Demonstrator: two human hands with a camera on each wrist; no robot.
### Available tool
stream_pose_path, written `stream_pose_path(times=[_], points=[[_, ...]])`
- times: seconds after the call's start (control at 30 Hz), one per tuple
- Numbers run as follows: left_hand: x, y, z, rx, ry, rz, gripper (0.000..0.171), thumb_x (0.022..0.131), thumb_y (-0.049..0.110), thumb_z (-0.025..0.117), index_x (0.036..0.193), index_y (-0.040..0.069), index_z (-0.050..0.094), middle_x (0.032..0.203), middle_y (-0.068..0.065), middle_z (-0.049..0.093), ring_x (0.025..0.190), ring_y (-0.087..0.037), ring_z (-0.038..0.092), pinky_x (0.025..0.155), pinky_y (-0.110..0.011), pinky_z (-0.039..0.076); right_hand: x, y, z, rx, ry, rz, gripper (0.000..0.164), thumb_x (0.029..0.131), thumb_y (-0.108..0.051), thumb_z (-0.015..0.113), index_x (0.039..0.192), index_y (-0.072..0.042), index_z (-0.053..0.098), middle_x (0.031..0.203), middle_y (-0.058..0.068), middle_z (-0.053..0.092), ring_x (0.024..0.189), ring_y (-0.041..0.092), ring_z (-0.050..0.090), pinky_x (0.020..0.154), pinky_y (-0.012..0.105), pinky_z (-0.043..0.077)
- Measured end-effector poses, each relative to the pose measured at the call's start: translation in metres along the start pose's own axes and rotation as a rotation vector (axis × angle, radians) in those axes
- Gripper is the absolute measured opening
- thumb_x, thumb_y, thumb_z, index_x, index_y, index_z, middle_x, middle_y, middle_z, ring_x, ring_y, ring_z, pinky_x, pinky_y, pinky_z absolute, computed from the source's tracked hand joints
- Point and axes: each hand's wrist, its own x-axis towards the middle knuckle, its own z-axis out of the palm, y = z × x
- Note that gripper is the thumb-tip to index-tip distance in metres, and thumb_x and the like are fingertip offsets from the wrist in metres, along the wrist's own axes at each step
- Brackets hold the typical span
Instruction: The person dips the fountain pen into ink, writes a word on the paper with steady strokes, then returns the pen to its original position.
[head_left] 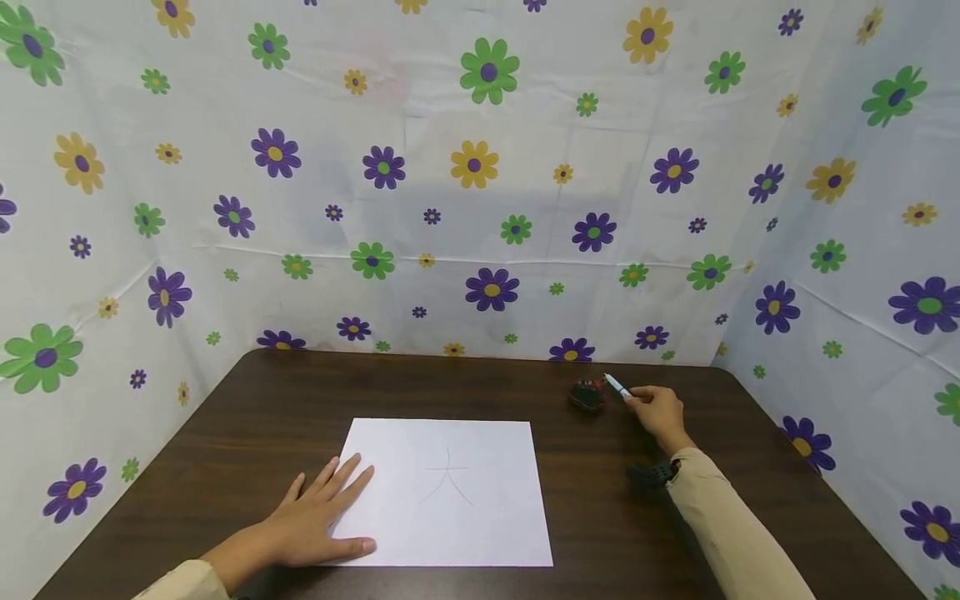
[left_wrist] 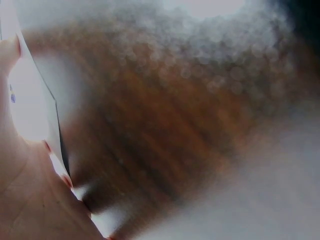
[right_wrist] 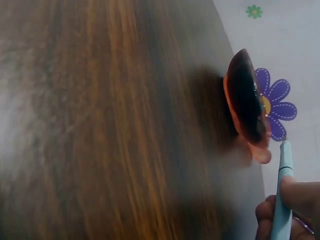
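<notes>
A white sheet of paper (head_left: 506,521) lies on the dark wooden table, with thin pencil-like strokes (head_left: 448,475) forming the character 大. My left hand (head_left: 311,521) rests flat with spread fingers over the sheet's left edge; in the left wrist view its palm (left_wrist: 30,200) shows beside the paper. To the right and farther back, my right hand (head_left: 660,415) pinches a light blue pen (head_left: 617,385), its tip pointing away to the left. Just left of that pen sits a dark hair claw clip (head_left: 587,396) with reddish edges, also seen in the right wrist view (right_wrist: 246,100).
The brown table (head_left: 300,392) ends at a white curtain (head_left: 420,200) printed with purple, green and yellow flowers, which closes in the back and both sides. A dark band (head_left: 651,475) circles the right wrist below a beige sleeve (head_left: 727,525).
</notes>
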Motion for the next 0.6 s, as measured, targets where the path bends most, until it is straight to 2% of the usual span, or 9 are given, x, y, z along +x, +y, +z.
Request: stream_pose_path(times=[0.13, 0.23, 0.6], points=[[0.001, -0.004, 0.003, -0.004, 0.008, 0.007, 0.093, 0.079, 0.068, 0.059, 0.151, 0.017, 0.029, 0.160, -0.013, 0.015, 0.144, -0.046, 0.007, 0.099, -0.077, -0.002, 0.004, 0.004, 0.008, -0.007, 0.047, 0.024, 0.028, 0.089, -0.017, 0.068, 0.105, 0.005, 0.071, 0.095, 0.022, 0.071, 0.093, 0.040, 0.061, 0.081, 0.051, 0.043], [-0.001, 0.000, -0.001, -0.009, 0.002, 0.015, 0.092, 0.080, 0.065, 0.060, 0.151, 0.014, 0.030, 0.159, -0.015, 0.015, 0.143, -0.048, 0.007, 0.098, -0.078, -0.002, 0.005, 0.003, 0.011, -0.002, 0.054, 0.064, 0.027, 0.089, -0.019, 0.068, 0.105, 0.003, 0.072, 0.102, 0.024, 0.069, 0.099, 0.041, 0.057, 0.085, 0.052, 0.042], [0.000, 0.002, -0.002, -0.004, -0.014, 0.003, 0.092, 0.080, 0.065, 0.060, 0.151, 0.015, 0.029, 0.160, -0.014, 0.014, 0.143, -0.048, 0.006, 0.099, -0.078, -0.001, 0.006, 0.003, 0.015, 0.020, 0.059, 0.108, 0.026, 0.090, -0.018, 0.068, 0.105, 0.002, 0.072, 0.109, 0.026, 0.067, 0.107, 0.044, 0.055, 0.089, 0.053, 0.040]])
